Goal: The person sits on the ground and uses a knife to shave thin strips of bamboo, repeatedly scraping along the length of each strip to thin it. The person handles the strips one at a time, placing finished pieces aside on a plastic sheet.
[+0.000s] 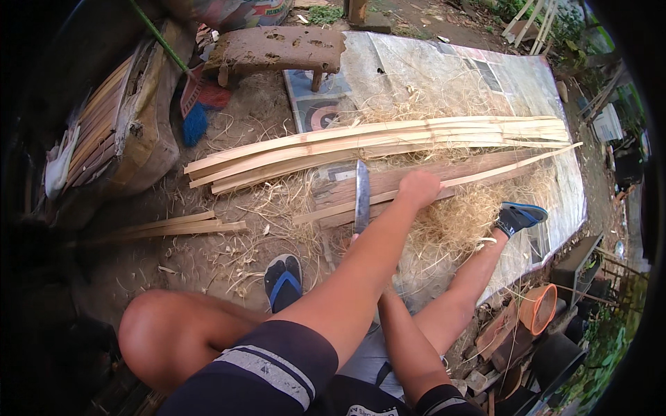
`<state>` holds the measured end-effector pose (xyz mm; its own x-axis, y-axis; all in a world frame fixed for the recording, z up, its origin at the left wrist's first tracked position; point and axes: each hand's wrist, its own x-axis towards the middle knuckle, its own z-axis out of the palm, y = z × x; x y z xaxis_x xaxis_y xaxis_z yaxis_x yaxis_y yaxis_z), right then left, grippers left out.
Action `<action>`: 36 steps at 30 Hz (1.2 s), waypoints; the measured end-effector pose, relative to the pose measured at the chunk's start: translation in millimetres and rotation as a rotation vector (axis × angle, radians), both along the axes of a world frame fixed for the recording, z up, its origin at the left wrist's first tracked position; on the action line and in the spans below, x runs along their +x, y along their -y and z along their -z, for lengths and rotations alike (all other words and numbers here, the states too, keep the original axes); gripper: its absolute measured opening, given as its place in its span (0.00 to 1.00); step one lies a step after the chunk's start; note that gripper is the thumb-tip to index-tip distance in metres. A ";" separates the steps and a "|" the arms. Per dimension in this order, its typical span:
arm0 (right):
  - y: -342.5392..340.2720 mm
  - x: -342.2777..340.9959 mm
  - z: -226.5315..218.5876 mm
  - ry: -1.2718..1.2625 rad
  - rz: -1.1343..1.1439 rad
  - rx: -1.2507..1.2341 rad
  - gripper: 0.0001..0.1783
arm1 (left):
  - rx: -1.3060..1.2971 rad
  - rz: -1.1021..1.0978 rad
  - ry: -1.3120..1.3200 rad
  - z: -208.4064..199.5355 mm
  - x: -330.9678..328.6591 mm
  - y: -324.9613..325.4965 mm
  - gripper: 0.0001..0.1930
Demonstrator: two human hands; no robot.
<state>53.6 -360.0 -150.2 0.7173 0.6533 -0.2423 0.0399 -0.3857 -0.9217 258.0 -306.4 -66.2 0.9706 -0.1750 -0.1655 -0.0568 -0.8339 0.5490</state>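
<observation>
My left arm reaches across to the right, and my left hand (420, 187) is closed around a long, thin bamboo strip (513, 165). The strip slants over a brown wooden plank (354, 188) lying on the sheet. My right arm crosses beneath the left one. My right hand (354, 239), mostly hidden behind the left forearm, grips a large knife (362, 194) whose blade points up and away from me. Beyond the plank lies a bundle of pale bamboo strips (374, 139). Curly shavings (472, 215) are heaped beside the plank, near my sandalled foot (520, 216).
A worn printed sheet (430, 69) covers the ground. A low brown bench (277, 50) stands at the far left, near a blue-bristled broom (195, 125). More strips (173, 227) lie at left. An orange-rimmed basket (538, 309) and clutter stand at lower right.
</observation>
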 end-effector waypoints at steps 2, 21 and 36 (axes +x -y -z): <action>17.8 -9.0 34.0 -0.282 0.075 0.084 0.25 | 0.003 0.011 -0.004 2.8 0.4 -0.2 0.22; 5.1 -68.4 43.3 -0.553 0.083 0.257 0.26 | -0.009 -0.001 0.077 0.1 -5.4 -10.5 0.25; -58.2 -98.4 -41.3 -0.150 -0.111 0.138 0.26 | 0.006 -0.020 0.097 24.5 -4.0 -7.2 0.21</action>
